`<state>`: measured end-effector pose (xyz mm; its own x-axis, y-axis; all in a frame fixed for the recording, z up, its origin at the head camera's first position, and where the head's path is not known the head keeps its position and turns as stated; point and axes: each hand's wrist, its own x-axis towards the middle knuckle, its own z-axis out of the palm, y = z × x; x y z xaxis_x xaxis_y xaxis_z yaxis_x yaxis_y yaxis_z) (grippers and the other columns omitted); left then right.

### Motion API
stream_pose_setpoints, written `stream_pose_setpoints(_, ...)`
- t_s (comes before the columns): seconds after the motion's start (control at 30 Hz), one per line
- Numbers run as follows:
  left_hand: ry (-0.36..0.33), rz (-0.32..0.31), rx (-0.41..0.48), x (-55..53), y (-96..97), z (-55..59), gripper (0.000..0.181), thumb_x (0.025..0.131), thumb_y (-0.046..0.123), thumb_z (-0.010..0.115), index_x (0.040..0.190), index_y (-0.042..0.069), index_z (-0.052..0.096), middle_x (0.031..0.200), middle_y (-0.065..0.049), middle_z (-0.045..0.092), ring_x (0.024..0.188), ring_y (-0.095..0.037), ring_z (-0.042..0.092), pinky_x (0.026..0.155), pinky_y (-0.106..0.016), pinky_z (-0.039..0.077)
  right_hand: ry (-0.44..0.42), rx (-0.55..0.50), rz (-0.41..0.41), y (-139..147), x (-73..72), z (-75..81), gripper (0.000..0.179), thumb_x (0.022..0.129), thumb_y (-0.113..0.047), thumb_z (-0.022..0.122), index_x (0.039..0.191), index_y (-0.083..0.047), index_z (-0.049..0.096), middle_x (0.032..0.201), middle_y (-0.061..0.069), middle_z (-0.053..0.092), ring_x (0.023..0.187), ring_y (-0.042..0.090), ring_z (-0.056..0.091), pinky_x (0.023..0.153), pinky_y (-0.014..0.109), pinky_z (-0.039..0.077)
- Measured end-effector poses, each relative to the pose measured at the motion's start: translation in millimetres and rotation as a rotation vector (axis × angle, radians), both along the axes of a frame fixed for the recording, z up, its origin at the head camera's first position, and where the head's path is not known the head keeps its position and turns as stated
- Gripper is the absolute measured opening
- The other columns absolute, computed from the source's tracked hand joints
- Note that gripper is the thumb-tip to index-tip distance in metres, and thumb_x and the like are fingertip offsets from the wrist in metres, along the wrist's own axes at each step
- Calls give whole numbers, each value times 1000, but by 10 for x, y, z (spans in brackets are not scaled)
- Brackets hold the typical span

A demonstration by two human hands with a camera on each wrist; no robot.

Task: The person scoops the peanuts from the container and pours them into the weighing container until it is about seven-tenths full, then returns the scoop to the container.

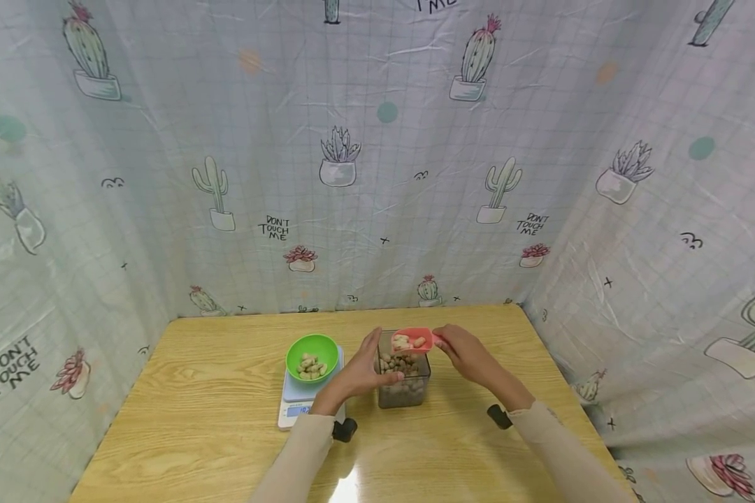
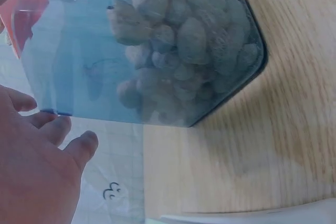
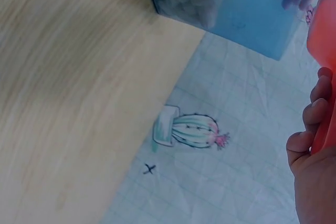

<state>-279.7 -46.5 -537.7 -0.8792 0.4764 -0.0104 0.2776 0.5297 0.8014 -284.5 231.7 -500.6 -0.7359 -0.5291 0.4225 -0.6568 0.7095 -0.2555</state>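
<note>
My right hand (image 1: 458,346) grips the handle of a red scoop (image 1: 425,340), which holds several peanuts in their shells. The scoop is above the mouth of a clear plastic container (image 1: 404,398), partly filled with more unshelled peanuts (image 2: 191,40). My left hand (image 1: 360,370) holds the container from its left, thumb at the front and fingers along the far side. In the left wrist view, the left hand's fingertips (image 2: 84,148) are against the container's wall. Through that wall the scoop shows only in part.
A green bowl (image 1: 294,347) with several peanuts stands on a white kitchen scale (image 1: 284,413), left of the container. The scale's display (image 1: 298,411) is lit. Behind the wooden table (image 1: 226,391) hangs a curtain (image 1: 384,175) printed with cacti.
</note>
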Motion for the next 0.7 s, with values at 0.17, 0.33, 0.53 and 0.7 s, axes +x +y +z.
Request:
stream_pose_setpoints(0.17, 49, 15, -2, 52, -14, 86, 112, 80, 67, 67, 159, 28, -1, 167, -9, -2, 151, -37, 18, 112, -60, 33, 15, 6, 21, 21, -6, 105, 17, 99, -13, 56, 114, -9, 64, 94, 1, 64, 84, 15, 57, 73, 36, 47)
stream_pose_setpoints(0.33, 104, 46, -19, 80, -56, 221, 105, 85, 56, 69, 160, 28, 1, 168, -6, 0, 150, -38, 21, 111, -60, 34, 74, 14, 53, 37, -29, 212, 15, 97, -10, 58, 112, -8, 63, 92, 2, 65, 83, 16, 59, 73, 36, 49)
stream_pose_setpoints(0.53, 113, 97, 10, 102, -181, 379, 105, 84, 51, 73, 159, 32, 1, 168, -4, 2, 150, -39, 19, 111, -63, 32, 110, 23, 66, 17, -60, 356, 15, 98, -10, 58, 112, -7, 62, 95, 4, 64, 86, 18, 59, 75, 38, 50)
stream_pose_setpoints(0.7, 138, 129, 34, 139, -344, 436, 106, 83, 53, 73, 159, 34, 1, 167, -4, 3, 151, -39, 17, 111, -66, 30, 99, 19, 72, -49, -74, 456, 17, 98, -10, 59, 114, -8, 62, 100, 4, 66, 88, 18, 60, 75, 38, 50)
